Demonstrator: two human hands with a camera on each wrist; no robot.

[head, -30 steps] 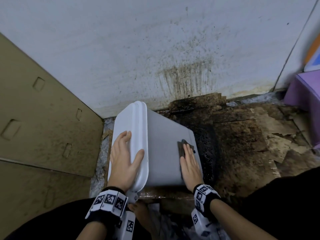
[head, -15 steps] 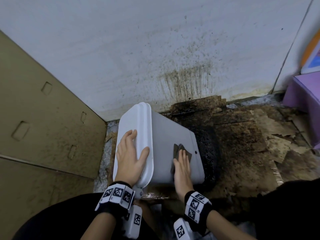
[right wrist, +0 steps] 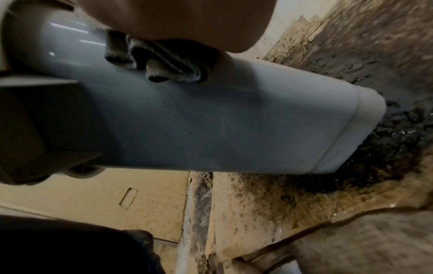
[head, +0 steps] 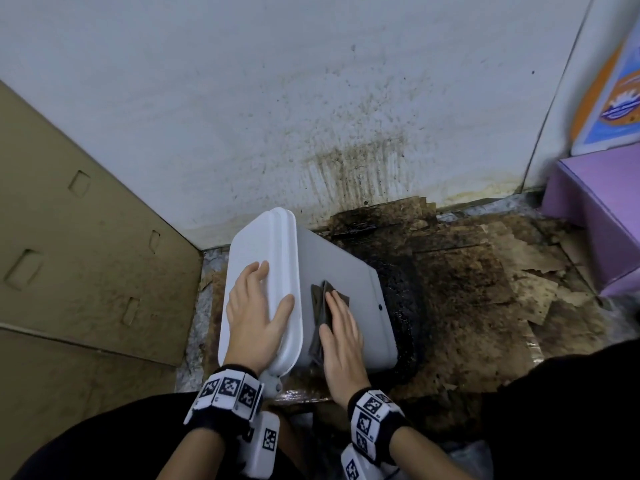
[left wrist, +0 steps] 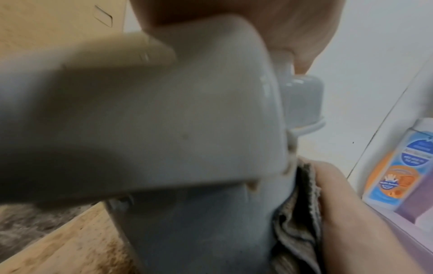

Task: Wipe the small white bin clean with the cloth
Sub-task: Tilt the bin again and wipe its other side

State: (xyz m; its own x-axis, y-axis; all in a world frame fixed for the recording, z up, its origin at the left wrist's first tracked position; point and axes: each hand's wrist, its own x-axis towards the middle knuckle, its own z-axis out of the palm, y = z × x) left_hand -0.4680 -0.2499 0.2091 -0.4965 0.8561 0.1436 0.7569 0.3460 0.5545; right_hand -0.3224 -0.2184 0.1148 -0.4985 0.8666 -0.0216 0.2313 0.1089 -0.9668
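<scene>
The small white bin lies tipped on its side on the dirty floor, its lid facing left. My left hand rests flat on the lid, thumb over the lid's rim. My right hand lies flat with straight fingers on the bin's upper side wall and presses a dark grey cloth against it, close to the lid. The folded cloth shows under the palm in the right wrist view, and the cloth hangs beside the bin in the left wrist view.
A stained white wall rises just behind the bin. Brown cardboard panels stand at the left. Wet black grime and torn dirty cardboard cover the floor to the right. A purple box sits at the far right.
My right hand has slid the cloth left along the bin's side, from near the base toward the lid. The left hand stays on the lid.
</scene>
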